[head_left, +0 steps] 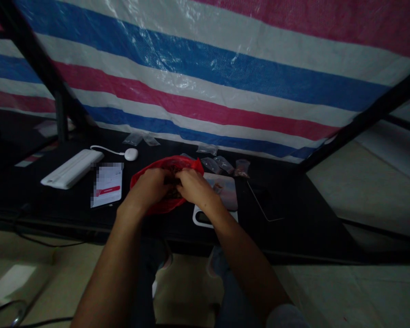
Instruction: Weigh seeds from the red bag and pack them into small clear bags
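Observation:
A red plastic bag (161, 207) lies open on the black table and holds small brown pieces (172, 193). My left hand (153, 184) reaches into it from the left, with its fingers curled down among the pieces. From the right, my right hand (193, 184) dips in beside it, fingers bent and thumb close to the left hand. What either hand grips is hidden. Just right of the bag sits a white kitchen scale (229, 193), partly covered by my right forearm. A small clear bag (218, 187) with something brownish rests on its plate.
Several small clear bags (242, 168) lie behind the scale, one with brown contents. Other clear bags (133, 139) lie at the back left. A phone (110, 187), a white case (73, 168) and a white round device (131, 154) with a cable stand left. Striped sheeting (205, 100) rises behind.

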The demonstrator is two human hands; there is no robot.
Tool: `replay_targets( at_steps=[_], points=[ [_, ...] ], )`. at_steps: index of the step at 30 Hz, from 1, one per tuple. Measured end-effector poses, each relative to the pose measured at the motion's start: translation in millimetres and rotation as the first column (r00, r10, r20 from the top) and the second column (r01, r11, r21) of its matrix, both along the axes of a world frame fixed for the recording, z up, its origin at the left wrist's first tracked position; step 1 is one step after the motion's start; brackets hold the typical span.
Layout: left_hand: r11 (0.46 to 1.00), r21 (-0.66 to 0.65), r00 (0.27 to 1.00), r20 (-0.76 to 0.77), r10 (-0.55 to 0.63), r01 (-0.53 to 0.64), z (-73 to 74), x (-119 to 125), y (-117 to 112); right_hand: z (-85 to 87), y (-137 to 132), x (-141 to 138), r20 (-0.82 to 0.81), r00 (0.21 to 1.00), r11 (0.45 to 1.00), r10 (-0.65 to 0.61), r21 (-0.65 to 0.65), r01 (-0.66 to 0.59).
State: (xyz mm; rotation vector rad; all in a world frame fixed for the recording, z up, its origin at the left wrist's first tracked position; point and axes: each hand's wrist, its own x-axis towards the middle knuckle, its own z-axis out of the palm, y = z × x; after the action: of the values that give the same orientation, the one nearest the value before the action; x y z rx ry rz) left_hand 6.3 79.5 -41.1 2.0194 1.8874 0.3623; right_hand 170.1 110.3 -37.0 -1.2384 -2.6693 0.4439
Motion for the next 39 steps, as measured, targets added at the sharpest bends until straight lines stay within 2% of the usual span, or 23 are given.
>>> replay_targets(
  at_steps=[6,10,15,19,24,27,29,34,39],
  points=[
    [1.0,0.002,1.0,-0.018,-0.014,0.014,-1.9,3.2,2.3,-3.6,-0.8,-1.3,-0.001,1.0,1.0,0.011,-0.014,-0.011],
    [1.0,0.002,1.0,-0.019,-0.009,0.01,-1.3,3.6,1.6,1.3,0.7,4.4,-0.002,1.0,0.999,-0.022,-0.031,0.022],
    [1.0,0.013,1.0,-0.03,0.007,-0.006,5.4,1.6,0.3,5.4,3.5,12.8,-0.092,0.995,0.999,-0.047,0.006,0.048],
    [0.999,0.034,0.999,-0.043,-0.008,0.009,6.4,-0.1,0.9,7.9,5.7,20.1,-0.169,0.985,0.998,-0.045,-0.044,0.038],
    [0.998,0.005,0.998,-0.008,-0.063,0.063,2.1,-1.4,1.4,36.1,3.1,55.4,-0.321,0.944,0.995,-0.074,-0.092,0.046],
    [0.998,0.006,0.998,-0.003,-0.057,0.057,1.2,-0.8,0.8,53.3,0.8,85.5,-0.328,0.931,0.981,-0.161,-0.158,0.115],
    [0.998,0.011,0.998,0.004,-0.07,0.069,0.0,-0.4,1.2,58.7,1.0,101.7,-0.305,0.927,0.965,-0.216,-0.212,0.156],
    [0.995,0.024,0.995,0.022,-0.102,0.101,-6.6,-0.5,5.7,53.4,6.5,116.3,-0.235,0.944,0.938,-0.234,-0.311,0.155],
    [0.993,0.043,0.992,0.053,-0.112,0.109,-6.8,1.7,5.6,44.4,10.2,112.6,-0.222,0.943,0.933,-0.248,-0.318,0.17]
  ],
)
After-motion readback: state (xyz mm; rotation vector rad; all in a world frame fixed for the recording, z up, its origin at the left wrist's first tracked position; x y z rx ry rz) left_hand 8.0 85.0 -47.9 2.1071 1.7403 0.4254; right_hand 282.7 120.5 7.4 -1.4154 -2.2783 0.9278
